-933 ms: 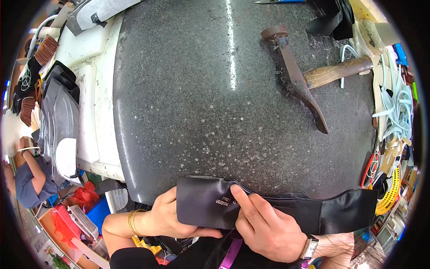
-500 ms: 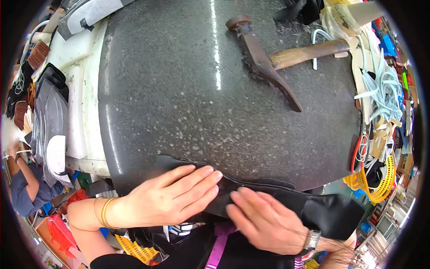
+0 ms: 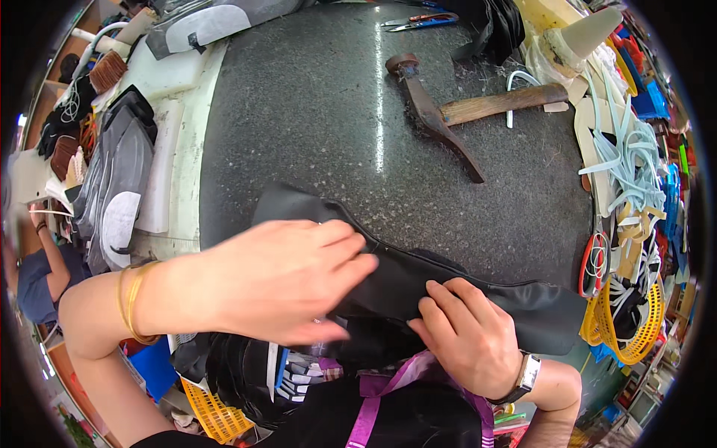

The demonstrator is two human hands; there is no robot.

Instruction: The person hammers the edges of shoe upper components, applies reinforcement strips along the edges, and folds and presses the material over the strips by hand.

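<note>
A black flexible piece (image 3: 399, 275) is spread along the near side of the table (image 3: 314, 134); it is pinched in the right hand's (image 3: 474, 343) nearly closed grip. The left hand (image 3: 276, 280) is held over it, fingers loosely bent; its hold cannot be told. At right, black-and-white items (image 3: 626, 295) are contained in a yellow basket (image 3: 648, 332).

Wooden-handled hammer (image 3: 457, 113) on dark tabletop (image 3: 299, 112), blue snips (image 3: 429, 24) beyond it, tangled pale-blue strips (image 3: 635, 166) at right, yellow basket (image 3: 651, 325) below them, gray pieces (image 3: 112, 178) at left
</note>
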